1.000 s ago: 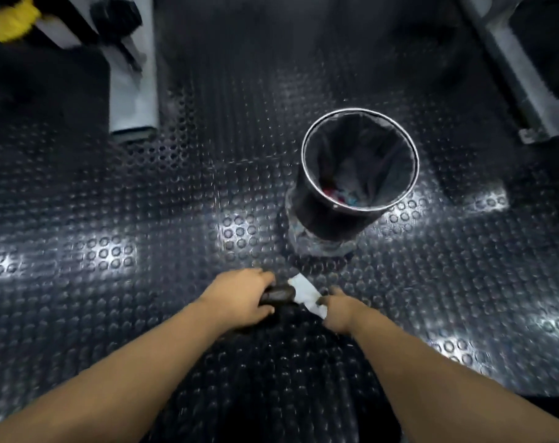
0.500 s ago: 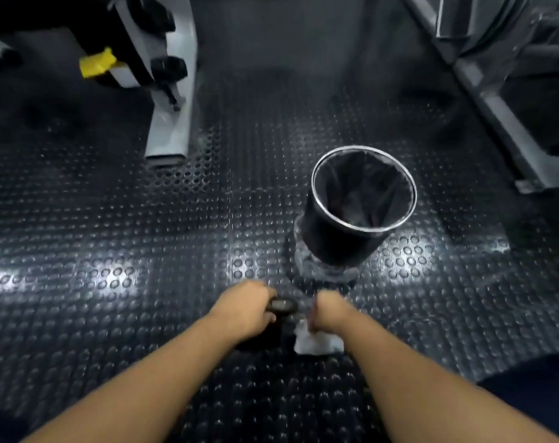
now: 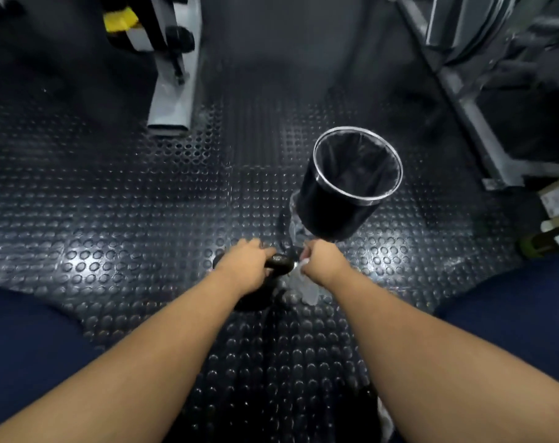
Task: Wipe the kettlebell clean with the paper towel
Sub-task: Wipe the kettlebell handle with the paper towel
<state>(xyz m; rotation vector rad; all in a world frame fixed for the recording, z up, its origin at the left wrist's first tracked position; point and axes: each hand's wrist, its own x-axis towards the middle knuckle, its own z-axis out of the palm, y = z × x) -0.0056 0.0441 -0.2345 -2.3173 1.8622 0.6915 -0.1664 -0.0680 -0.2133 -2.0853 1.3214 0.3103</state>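
Note:
A black kettlebell [image 3: 279, 263] stands on the studded rubber floor, mostly hidden under my hands. My left hand [image 3: 244, 263] is closed around the left part of its handle. My right hand [image 3: 324, 262] grips a white paper towel [image 3: 303, 287] at the handle's right end; the towel hangs blurred below that hand, down the kettlebell's right side.
A round bin [image 3: 356, 183] lined with a black bag stands just beyond the kettlebell. A grey machine leg [image 3: 172, 91] is at the back left, a grey frame [image 3: 470, 110] at the back right. A cardboard box [image 3: 557, 196] sits far right. My knees flank both sides.
The camera has pulled back and up. My right hand has slid the towel from on top of the handle down the kettlebell's right side. My left hand has kept its grip.

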